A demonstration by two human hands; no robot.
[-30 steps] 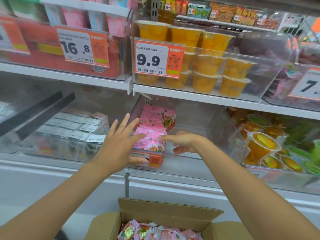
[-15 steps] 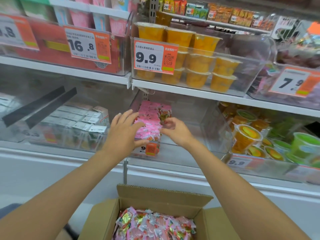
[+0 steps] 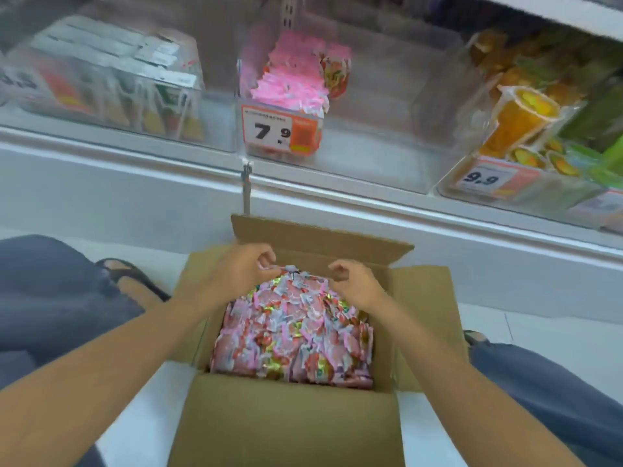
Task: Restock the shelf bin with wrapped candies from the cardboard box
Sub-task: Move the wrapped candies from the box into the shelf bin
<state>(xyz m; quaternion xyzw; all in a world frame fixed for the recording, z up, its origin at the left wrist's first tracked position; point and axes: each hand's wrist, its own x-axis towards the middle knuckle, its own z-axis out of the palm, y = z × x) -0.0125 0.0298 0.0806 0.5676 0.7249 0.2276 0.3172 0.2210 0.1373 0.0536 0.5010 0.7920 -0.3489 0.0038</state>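
Bin (image 3: 371, 156): I see one pink stack (image 3: 290, 82) in; much room left.
Box (image 3: 286, 426): heaped w/ candies (image 3: 293, 332).
L grip (image 3: 236, 274): pinching candies.
R grip (image 3: 357, 281): curled; can't tell hold.

We list two supports.

- **Floor** (image 3: 135, 409), white tile:
  - One cardboard box (image 3: 290, 429) with its flaps open, standing in front of the shelf.
  - One sandalled foot (image 3: 131, 281) to the left of the box.
  - The edge of a second sandal (image 3: 475, 337) to its right.
- **Shelf** (image 3: 337, 193), white ledge, with three clear bins side by side:
  - Left bin (image 3: 215, 129), holding cartons.
  - Shelf bin (image 3: 371, 139), tagged 7.9, with wrapped candies (image 3: 290, 82) at its left end.
  - Right bin (image 3: 553, 193), tagged 9.9, holding fruit cups (image 3: 519, 119).
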